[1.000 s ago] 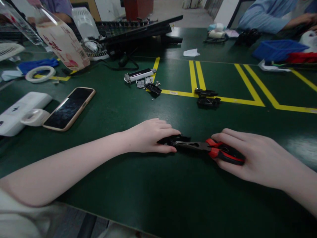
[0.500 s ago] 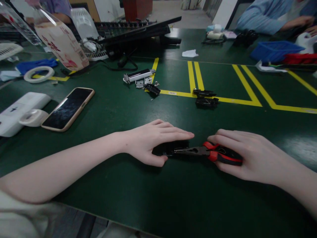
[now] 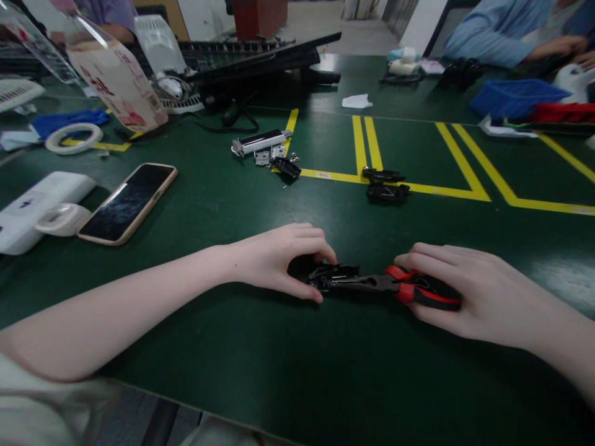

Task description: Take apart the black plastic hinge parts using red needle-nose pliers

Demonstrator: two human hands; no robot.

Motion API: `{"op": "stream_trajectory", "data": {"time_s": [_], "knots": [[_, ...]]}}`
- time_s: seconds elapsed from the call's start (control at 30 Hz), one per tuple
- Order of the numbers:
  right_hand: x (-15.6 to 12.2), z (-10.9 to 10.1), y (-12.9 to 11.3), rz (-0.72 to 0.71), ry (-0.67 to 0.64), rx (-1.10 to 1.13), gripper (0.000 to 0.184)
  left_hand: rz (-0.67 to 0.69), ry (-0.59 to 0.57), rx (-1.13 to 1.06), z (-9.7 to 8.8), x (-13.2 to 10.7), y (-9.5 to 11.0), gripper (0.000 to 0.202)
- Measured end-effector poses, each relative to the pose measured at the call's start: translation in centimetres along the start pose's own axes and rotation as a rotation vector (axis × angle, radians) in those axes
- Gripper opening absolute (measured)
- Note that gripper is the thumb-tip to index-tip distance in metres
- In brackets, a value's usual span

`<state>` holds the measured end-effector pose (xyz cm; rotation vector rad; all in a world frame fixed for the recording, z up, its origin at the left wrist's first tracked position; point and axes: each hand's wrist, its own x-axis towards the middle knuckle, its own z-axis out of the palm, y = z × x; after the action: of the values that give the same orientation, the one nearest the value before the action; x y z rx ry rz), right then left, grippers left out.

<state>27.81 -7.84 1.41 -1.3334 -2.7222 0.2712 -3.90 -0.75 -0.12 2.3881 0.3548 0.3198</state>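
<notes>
My left hand (image 3: 279, 260) curls its fingers and thumb round a small black part (image 3: 332, 275) lying on the green table (image 3: 232, 347). My right hand (image 3: 465, 288) is closed over the red and black handles of a pair of pliers (image 3: 400, 286). The metal jaws of the pliers point left and meet the black part. Both hands rest low on the table near its front edge.
Two more black parts (image 3: 387, 184) lie on a yellow tape line farther back. A metal piece with small bits (image 3: 263, 144), a phone (image 3: 127, 203), a white device (image 3: 32, 207) and a tape roll (image 3: 74, 137) lie to the left. A blue bin (image 3: 514, 97) and other people are at the back right.
My left hand's fingers, stretched flat over the black part half a second ago, have curled back to pinch it. The right hand and pliers have barely shifted.
</notes>
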Motion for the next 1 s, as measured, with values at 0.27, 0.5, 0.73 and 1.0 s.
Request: {"op": "stream_trajectory", "data": {"time_s": [0.27, 0.5, 0.73, 1.0], "knots": [[-0.52, 0.10, -0.13, -0.030, 0.014, -0.066, 0.040, -0.016, 0.035, 0.082, 0.26, 0.00, -0.29, 0.047], [-0.89, 0.25, -0.16, -0.043, 0.050, -0.125, 0.040, -0.019, 0.049, 0.147, 0.64, -0.09, 0.03, 0.046], [-0.63, 0.09, -0.71, -0.150, 0.151, -0.236, 0.035, 0.025, 0.036, 0.167, 0.55, -0.13, 0.01, 0.046], [-0.70, 0.33, -0.26, -0.189, 0.191, -0.151, 0.033, 0.060, 0.049, 0.202, 0.54, -0.25, -0.01, 0.058]]}}
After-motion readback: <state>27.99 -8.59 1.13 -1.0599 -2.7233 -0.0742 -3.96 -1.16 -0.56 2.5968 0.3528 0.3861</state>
